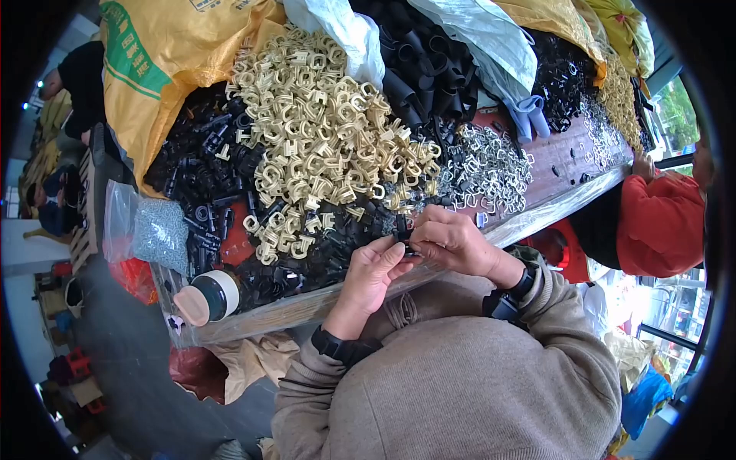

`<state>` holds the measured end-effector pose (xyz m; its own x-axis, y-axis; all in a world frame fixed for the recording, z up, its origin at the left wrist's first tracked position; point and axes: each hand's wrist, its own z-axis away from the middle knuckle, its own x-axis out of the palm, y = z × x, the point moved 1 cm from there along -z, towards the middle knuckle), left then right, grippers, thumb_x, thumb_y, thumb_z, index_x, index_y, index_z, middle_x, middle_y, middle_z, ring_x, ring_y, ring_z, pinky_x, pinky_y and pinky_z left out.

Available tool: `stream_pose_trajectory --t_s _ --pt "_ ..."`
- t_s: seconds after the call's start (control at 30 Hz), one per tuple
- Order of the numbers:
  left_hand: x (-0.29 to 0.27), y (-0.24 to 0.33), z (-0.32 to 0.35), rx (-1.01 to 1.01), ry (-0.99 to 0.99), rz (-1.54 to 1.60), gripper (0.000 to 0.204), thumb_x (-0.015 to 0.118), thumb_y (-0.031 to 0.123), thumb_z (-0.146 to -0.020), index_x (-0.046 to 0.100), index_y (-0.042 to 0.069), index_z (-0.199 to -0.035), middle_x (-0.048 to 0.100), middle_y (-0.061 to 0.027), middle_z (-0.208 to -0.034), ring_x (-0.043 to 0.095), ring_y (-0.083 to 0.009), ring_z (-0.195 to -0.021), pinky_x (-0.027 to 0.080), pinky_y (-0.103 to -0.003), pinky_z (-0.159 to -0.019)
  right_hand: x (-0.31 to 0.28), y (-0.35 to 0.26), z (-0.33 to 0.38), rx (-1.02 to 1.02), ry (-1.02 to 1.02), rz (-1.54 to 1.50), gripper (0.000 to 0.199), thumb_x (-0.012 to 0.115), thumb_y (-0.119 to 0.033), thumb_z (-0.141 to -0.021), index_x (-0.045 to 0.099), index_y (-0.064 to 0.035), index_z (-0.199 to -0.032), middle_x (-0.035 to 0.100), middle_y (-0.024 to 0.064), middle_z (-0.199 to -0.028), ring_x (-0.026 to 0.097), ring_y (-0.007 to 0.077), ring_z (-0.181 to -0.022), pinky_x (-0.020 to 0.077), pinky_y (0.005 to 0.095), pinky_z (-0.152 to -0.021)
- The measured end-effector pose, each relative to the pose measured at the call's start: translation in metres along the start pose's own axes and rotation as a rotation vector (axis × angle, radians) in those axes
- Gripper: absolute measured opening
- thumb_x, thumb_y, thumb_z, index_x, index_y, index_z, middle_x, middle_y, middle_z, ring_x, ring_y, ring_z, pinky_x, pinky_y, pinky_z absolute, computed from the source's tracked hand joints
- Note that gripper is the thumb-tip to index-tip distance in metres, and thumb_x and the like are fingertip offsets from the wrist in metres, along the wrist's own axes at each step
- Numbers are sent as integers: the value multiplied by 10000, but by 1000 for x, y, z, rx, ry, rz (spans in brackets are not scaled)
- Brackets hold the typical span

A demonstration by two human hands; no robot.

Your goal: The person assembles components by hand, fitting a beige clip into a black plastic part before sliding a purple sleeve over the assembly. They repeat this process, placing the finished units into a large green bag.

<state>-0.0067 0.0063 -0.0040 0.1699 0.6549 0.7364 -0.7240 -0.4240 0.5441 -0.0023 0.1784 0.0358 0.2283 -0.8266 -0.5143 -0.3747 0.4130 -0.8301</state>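
Close to the table's near edge, my left hand (369, 277) and my right hand (458, 241) meet, fingers pinched together. Between the fingertips is a small black plastic part (409, 248), partly hidden by them; its exact kind is too small to tell. Just beyond my hands spreads a large heap of cream U-shaped plastic pieces (314, 115). Silvery metal clips (487, 169) lie in a pile to the right of it. Small dark plastic pieces (287, 280) cover the table left of my left hand, and bulkier black fittings (203, 169) lie farther left.
A lidded jar (207, 297) lies on its side at the left corner, beside a clear bag of small pieces (161, 230). Black tubes (425, 61) and a yellow sack (180, 54) crowd the far side. A person in red (663, 222) sits at the right.
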Motion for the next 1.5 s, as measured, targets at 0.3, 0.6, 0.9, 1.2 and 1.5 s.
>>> stream_pose_trajectory --t_s 0.3,0.6,0.9,1.2,1.5 --pt "-5 -2 1 -63 -35 -20 237 560 124 -796 546 -26 -979 593 -70 -886 595 -162 -788 476 -205 -690 16 11 6 320 -44 -488 140 614 -9 -726 487 -49 -770 450 -8 -732 453 84 -667 394 230 -588" --pt "-5 2 0 -24 -2 -17 231 549 86 -792 539 -26 -993 593 -80 -894 592 -166 -797 479 -207 -689 16 29 14 402 -86 -970 165 623 -25 -729 482 -54 -810 465 -2 -757 488 102 -673 417 242 -593" --pt "-10 8 1 80 87 47 210 554 88 -793 547 -2 -982 591 -86 -904 593 -176 -792 483 -207 -669 -25 46 -4 118 65 613 216 613 -64 -672 522 -12 -861 501 103 -754 530 267 -658 434 305 -577" --pt "-11 7 0 81 108 57 198 550 79 -794 550 5 -978 593 -83 -904 592 -175 -800 481 -207 -666 -19 50 3 478 245 -466 125 552 -157 -804 522 -38 -826 511 28 -750 501 121 -652 416 246 -573" --pt "-3 3 -1 27 11 21 246 585 98 -779 547 6 -1003 598 -81 -910 594 -178 -804 477 -218 -693 -2 7 -8 191 110 -517 191 530 -208 -829 538 -20 -797 461 89 -1019 452 117 -853 385 233 -713"
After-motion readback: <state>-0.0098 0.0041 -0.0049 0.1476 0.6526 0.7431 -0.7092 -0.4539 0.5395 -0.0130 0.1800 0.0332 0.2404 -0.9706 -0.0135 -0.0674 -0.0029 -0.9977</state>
